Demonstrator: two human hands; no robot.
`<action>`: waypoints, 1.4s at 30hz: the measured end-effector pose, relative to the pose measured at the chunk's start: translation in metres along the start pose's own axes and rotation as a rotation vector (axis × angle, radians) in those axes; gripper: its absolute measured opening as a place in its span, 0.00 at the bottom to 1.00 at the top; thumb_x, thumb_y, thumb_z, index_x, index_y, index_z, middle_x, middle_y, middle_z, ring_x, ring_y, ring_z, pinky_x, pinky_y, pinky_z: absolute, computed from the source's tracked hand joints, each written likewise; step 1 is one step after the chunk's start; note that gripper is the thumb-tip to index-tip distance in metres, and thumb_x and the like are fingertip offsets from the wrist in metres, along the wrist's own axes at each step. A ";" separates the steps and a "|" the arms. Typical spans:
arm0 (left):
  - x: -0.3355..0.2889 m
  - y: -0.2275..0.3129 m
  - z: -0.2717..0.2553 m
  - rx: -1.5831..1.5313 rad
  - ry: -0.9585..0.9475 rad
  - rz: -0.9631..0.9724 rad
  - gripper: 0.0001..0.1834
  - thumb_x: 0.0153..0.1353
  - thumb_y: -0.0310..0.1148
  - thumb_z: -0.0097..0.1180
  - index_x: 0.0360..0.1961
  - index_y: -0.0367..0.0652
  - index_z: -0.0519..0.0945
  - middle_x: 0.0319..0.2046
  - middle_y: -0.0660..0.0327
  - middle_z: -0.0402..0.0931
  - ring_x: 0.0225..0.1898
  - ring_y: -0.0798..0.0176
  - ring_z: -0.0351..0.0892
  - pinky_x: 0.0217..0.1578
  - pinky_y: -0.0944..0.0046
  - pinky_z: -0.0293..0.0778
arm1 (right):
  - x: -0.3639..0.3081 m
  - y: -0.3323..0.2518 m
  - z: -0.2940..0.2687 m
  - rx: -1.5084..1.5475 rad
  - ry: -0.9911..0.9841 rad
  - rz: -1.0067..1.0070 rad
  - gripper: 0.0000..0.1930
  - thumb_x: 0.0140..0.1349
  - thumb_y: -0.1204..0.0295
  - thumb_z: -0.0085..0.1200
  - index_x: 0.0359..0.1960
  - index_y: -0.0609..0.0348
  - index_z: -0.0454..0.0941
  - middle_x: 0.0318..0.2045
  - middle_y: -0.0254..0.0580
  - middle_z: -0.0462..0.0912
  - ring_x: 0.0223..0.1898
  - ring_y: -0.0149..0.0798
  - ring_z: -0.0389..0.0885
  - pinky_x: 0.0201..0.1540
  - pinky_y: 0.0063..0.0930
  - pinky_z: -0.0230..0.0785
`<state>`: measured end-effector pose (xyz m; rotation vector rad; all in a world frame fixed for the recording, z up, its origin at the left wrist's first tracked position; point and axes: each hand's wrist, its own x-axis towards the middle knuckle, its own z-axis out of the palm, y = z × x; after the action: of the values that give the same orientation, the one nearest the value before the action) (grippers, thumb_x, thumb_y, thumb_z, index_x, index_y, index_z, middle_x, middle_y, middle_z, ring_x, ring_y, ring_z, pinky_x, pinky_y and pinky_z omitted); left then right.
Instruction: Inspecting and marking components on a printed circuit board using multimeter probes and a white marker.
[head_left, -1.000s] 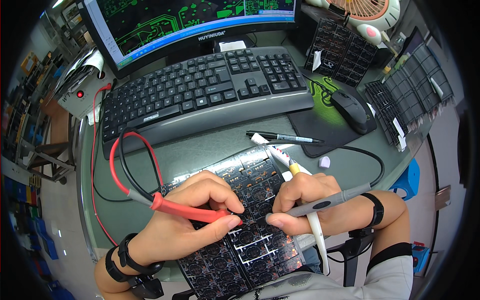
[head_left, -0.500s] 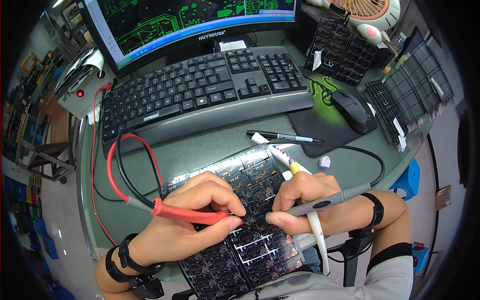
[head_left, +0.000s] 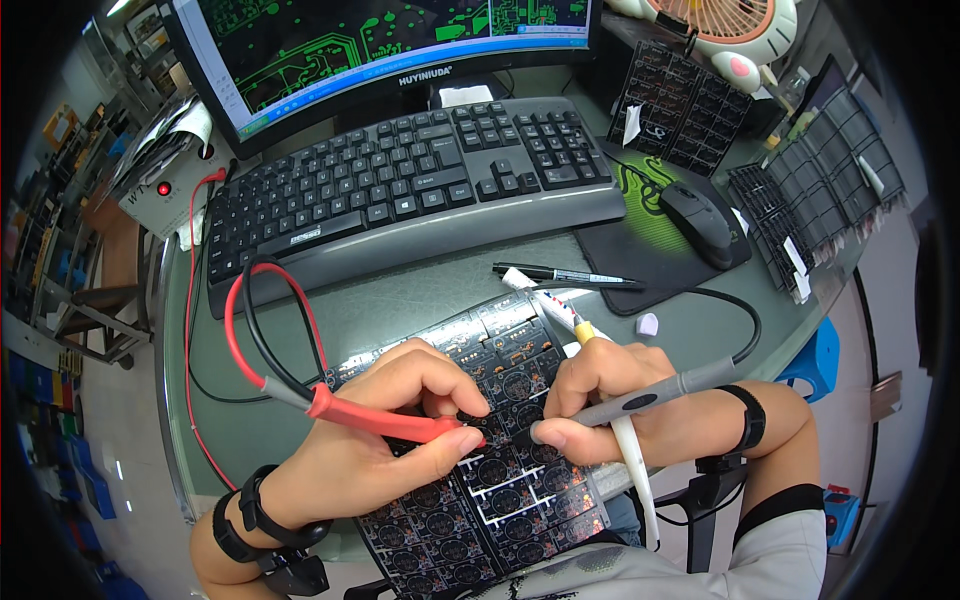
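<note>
A black panel of printed circuit boards point(head_left: 520, 350) lies tilted between my hands, its lower end against my lap. My left hand point(head_left: 355, 460) pinches a red test probe point(head_left: 372, 416), its tip down near the middle of the panel. Facing it, my right hand point(head_left: 590, 400) grips a grey test probe point(head_left: 650, 398), its dark tip close to the red one. Whether either tip touches the board I cannot tell. A slim white pen-like tool with a yellow collar point(head_left: 584, 331) also runs through my right hand, its white tail point(head_left: 632, 465) hanging below.
A black keyboard point(head_left: 400, 190) and monitor point(head_left: 400, 75) stand beyond the panel. To the right are a mouse point(head_left: 698, 222) on its mat, a black marker point(head_left: 565, 274), a small white block point(head_left: 648, 324) and racked board panels point(head_left: 835, 165). Red and black leads point(head_left: 245, 290) loop at left.
The red lead's loop has shifted slightly right, and the grey probe's cable a little left. Both hands remain nearly in place over the panel, still holding the probes.
</note>
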<state>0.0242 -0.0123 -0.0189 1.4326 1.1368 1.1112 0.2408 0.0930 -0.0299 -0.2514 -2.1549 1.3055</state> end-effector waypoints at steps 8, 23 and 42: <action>0.000 0.000 -0.001 -0.123 0.022 -0.087 0.11 0.57 0.27 0.62 0.40 0.37 0.76 0.36 0.65 0.70 0.33 0.77 0.68 0.33 0.75 0.67 | -0.001 0.003 0.001 0.011 0.010 0.019 0.14 0.56 0.73 0.64 0.26 0.59 0.67 0.18 0.33 0.73 0.17 0.24 0.68 0.18 0.23 0.58; -0.001 0.004 0.001 -0.195 -0.026 -0.153 0.18 0.61 0.23 0.56 0.51 0.37 0.68 0.41 0.60 0.73 0.40 0.73 0.73 0.40 0.72 0.71 | 0.052 -0.042 -0.044 0.089 -0.266 0.398 0.14 0.67 0.63 0.52 0.43 0.61 0.71 0.27 0.41 0.83 0.29 0.32 0.83 0.31 0.26 0.73; -0.006 0.014 -0.020 -0.341 -0.019 0.060 0.31 0.66 0.51 0.32 0.26 0.37 0.80 0.38 0.48 0.75 0.29 0.63 0.72 0.36 0.65 0.68 | 0.037 -0.054 -0.037 0.368 0.044 0.416 0.18 0.57 0.76 0.62 0.46 0.61 0.70 0.34 0.40 0.78 0.33 0.30 0.81 0.34 0.21 0.78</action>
<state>0.0053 -0.0169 -0.0034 1.2127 0.8472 1.2628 0.2405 0.1102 0.0436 -0.5909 -1.8373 1.8775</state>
